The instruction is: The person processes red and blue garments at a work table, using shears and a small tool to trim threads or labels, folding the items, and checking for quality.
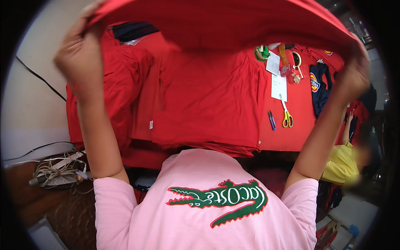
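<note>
A red garment (pixel 225 21) is held raised across the top of the frame, its edges gripped by the left hand (pixel 81 50) and right hand (pixel 354 77). Yellow-handled scissors (pixel 286 114) are seen on the red-covered worktop (pixel 291 137) at centre right.

A single head-worn fisheye view looks steeply down over the wearer's pink shirt (pixel 204 208) onto a red-covered table (pixel 291 125), close enough that the shirt fills the lower frame. Beyond the table's near edge the surface bends toward the rim; the top corners are probably too dark to read.
</note>
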`<action>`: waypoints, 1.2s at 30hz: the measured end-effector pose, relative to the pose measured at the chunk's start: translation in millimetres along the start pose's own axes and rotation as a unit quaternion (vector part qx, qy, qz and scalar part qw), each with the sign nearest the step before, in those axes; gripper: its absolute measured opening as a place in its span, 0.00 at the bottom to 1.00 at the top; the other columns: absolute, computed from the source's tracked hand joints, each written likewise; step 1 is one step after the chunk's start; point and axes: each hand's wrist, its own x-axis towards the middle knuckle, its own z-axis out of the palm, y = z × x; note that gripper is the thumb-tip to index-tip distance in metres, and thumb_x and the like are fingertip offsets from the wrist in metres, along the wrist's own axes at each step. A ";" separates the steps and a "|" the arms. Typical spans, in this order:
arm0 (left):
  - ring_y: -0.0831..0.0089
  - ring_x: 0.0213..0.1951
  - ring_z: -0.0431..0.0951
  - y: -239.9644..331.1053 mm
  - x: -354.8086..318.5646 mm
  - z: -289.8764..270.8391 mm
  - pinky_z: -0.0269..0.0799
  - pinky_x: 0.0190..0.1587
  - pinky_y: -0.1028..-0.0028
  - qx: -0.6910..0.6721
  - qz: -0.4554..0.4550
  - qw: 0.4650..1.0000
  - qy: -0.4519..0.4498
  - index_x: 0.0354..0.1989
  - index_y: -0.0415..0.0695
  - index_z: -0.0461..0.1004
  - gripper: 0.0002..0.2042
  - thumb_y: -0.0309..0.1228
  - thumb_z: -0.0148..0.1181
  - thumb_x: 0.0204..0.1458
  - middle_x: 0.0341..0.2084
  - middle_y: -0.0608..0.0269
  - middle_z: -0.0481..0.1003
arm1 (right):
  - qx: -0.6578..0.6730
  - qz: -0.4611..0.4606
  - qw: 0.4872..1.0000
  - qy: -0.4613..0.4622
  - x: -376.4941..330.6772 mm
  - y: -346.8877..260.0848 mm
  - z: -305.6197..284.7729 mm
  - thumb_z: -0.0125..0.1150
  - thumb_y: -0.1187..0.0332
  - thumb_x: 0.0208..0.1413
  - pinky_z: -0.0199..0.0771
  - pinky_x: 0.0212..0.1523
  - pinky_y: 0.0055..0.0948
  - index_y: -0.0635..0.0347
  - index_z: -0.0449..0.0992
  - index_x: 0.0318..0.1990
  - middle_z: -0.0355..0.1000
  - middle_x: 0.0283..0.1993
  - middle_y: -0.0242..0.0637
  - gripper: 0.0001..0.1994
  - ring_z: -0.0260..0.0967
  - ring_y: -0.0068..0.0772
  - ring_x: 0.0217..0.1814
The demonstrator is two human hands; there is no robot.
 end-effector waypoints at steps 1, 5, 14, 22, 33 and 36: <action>0.71 0.47 0.85 13.6 3.1 -4.4 0.78 0.53 0.72 0.016 0.011 1.000 -0.011 0.53 0.40 0.84 0.23 0.11 0.49 0.53 0.46 0.57 0.86 | 0.135 -0.043 0.990 0.014 5.2 7.4 -5.4 0.58 0.74 0.70 0.84 0.54 0.31 0.71 0.82 0.53 0.83 0.51 0.43 0.11 0.82 0.33 0.49; 0.67 0.58 0.82 32.7 -19.8 -31.3 0.70 0.66 0.64 0.048 0.052 0.990 -0.125 0.54 0.38 0.84 0.28 0.08 0.47 0.46 0.49 0.57 0.85 | 0.126 -0.048 0.987 -0.087 -31.0 25.6 -47.0 0.57 0.84 0.62 0.79 0.59 0.30 0.67 0.84 0.46 0.83 0.52 0.44 0.11 0.80 0.33 0.53; 0.60 0.62 0.79 -22.5 -203.8 -62.0 0.63 0.71 0.56 0.063 -0.118 0.889 -0.438 0.51 0.46 0.85 0.25 0.11 0.52 0.49 0.51 0.59 0.84 | 0.047 0.208 0.898 -0.384 -280.7 56.7 -99.2 0.54 0.89 0.48 0.74 0.59 0.37 0.64 0.84 0.37 0.83 0.49 0.42 0.15 0.77 0.39 0.56; 0.53 0.68 0.69 -39.5 -347.6 -78.6 0.63 0.71 0.53 0.193 -0.128 0.875 -0.425 0.59 0.47 0.79 0.25 0.18 0.58 0.51 0.64 0.56 0.73 | -0.002 0.399 0.822 -0.406 -377.5 76.3 -116.2 0.65 0.84 0.48 0.78 0.50 0.31 0.60 0.83 0.45 0.76 0.56 0.40 0.16 0.76 0.39 0.53; 0.49 0.55 0.80 -75.4 -312.3 -69.3 0.74 0.59 0.55 0.100 -0.158 0.922 -0.340 0.29 0.41 0.75 0.05 0.17 0.56 0.47 0.39 0.55 0.81 | 0.180 0.466 0.791 -0.353 -360.2 109.7 -100.2 0.61 0.77 0.65 0.71 0.61 0.29 0.64 0.81 0.50 0.78 0.54 0.38 0.09 0.73 0.29 0.55; 0.53 0.47 0.83 -112.1 -288.0 -47.7 0.76 0.53 0.60 0.086 -0.158 0.931 -0.318 0.33 0.38 0.75 0.05 0.17 0.56 0.48 0.36 0.54 0.80 | 0.231 0.525 0.771 -0.276 -352.7 137.5 -69.5 0.57 0.74 0.72 0.72 0.53 0.22 0.68 0.78 0.51 0.79 0.44 0.31 0.08 0.73 0.18 0.48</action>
